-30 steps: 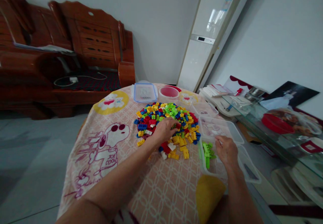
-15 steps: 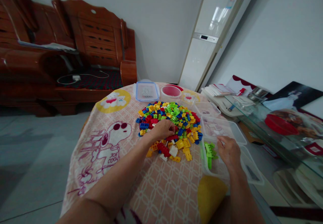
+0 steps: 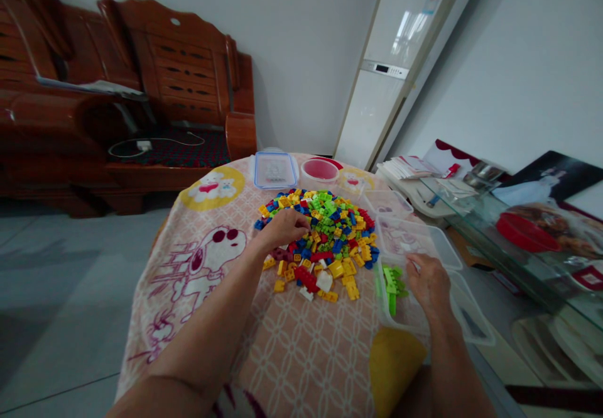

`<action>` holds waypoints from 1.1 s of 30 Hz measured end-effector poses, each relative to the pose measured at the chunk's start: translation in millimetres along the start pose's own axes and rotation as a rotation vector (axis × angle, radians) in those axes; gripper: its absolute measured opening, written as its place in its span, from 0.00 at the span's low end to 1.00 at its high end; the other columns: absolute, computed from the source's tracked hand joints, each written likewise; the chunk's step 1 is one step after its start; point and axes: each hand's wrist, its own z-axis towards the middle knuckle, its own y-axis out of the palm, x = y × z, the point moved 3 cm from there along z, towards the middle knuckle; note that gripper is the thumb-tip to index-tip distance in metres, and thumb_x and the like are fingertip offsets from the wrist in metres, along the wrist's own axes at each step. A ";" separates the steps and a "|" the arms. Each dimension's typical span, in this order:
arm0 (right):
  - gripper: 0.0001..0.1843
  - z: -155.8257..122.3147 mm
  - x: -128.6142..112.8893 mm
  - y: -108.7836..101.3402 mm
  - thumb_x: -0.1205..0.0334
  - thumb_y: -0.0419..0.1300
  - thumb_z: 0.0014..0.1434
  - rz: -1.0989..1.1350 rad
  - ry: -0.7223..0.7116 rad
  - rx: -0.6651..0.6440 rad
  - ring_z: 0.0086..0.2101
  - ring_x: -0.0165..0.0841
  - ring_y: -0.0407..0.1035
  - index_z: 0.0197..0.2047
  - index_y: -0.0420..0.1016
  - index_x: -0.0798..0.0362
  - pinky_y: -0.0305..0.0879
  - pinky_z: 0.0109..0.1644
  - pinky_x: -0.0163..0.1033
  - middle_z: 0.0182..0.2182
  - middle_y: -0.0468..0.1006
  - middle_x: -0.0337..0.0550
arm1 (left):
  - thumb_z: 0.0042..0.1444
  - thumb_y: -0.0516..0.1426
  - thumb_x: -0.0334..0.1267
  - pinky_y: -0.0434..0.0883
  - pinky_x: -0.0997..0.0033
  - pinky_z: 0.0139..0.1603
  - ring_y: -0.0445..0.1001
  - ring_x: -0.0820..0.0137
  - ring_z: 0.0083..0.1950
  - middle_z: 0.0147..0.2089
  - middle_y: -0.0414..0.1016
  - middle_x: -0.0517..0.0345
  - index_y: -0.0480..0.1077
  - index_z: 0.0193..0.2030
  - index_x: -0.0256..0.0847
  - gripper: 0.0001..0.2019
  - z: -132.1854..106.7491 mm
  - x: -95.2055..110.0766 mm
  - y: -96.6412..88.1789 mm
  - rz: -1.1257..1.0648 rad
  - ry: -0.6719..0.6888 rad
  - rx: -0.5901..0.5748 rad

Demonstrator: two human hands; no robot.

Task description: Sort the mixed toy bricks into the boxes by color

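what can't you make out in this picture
Head view:
- Part of the brick pile: covered by the left hand.
- Whether the left fingertips hold a brick: too small.
- Part of the clear box: behind the right hand.
- Wooden sofa, left end: cut off by the picture's edge.

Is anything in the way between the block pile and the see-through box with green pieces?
Only the left wall of the see-through box stands between; I see nothing else there. The right hand is at the box too, but past the green pieces, away from the block pile.
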 end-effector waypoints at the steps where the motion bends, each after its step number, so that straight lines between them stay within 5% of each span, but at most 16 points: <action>1: 0.17 0.0 0.2 0.3 0.61 0.50 0.63 -0.001 0.000 0.002 0.40 0.42 0.71 0.41 0.82 0.53 0.65 0.44 0.44 0.41 0.83 0.51 | 0.51 0.57 0.33 0.66 0.77 0.34 0.73 0.73 0.29 0.25 0.77 0.62 0.81 0.32 0.38 0.09 0.1 1.8 2.1 -0.051 -0.001 -0.010; 9: 0.18 0.4 -0.5 -1.5 0.61 0.50 0.63 -0.004 0.000 -0.011 0.41 0.43 0.71 0.41 0.81 0.53 0.65 0.45 0.44 0.42 0.83 0.52 | 0.55 0.57 0.36 0.66 0.78 0.28 0.72 0.74 0.25 0.24 0.76 0.60 0.80 0.37 0.35 0.11 0.7 22.3 27.7 -0.409 0.065 -0.203; 13: 0.17 0.1 -0.3 -1.4 0.62 0.51 0.62 -0.005 -0.005 -0.004 0.41 0.42 0.72 0.41 0.81 0.53 0.65 0.45 0.43 0.42 0.83 0.50 | 0.55 0.58 0.38 0.63 0.78 0.29 0.70 0.75 0.25 0.23 0.75 0.61 0.78 0.29 0.35 0.11 -1.9 23.9 24.2 -0.256 0.088 -0.243; 20: 0.17 -0.1 0.3 0.3 0.61 0.51 0.62 -0.003 -0.021 0.009 0.41 0.42 0.71 0.41 0.81 0.53 0.65 0.45 0.43 0.41 0.83 0.51 | 0.54 0.58 0.34 0.66 0.74 0.36 0.74 0.70 0.32 0.28 0.79 0.58 0.81 0.33 0.37 0.09 2.8 8.8 3.7 0.106 -0.035 0.067; 26: 0.18 0.4 0.3 -0.7 0.61 0.50 0.61 -0.013 -0.007 -0.005 0.40 0.42 0.72 0.41 0.82 0.53 0.65 0.44 0.44 0.41 0.83 0.51 | 0.53 0.61 0.33 0.69 0.73 0.41 0.78 0.67 0.39 0.35 0.83 0.57 0.83 0.36 0.42 0.08 2.7 1.9 8.5 0.281 -0.073 -0.040; 33: 0.18 0.5 0.4 -0.4 0.60 0.50 0.61 -0.013 -0.003 0.004 0.40 0.43 0.72 0.41 0.82 0.54 0.65 0.44 0.43 0.42 0.84 0.51 | 0.54 0.60 0.32 0.74 0.64 0.49 0.79 0.57 0.51 0.45 0.82 0.50 0.82 0.42 0.43 0.11 -2.3 20.1 15.9 0.515 -0.165 -0.066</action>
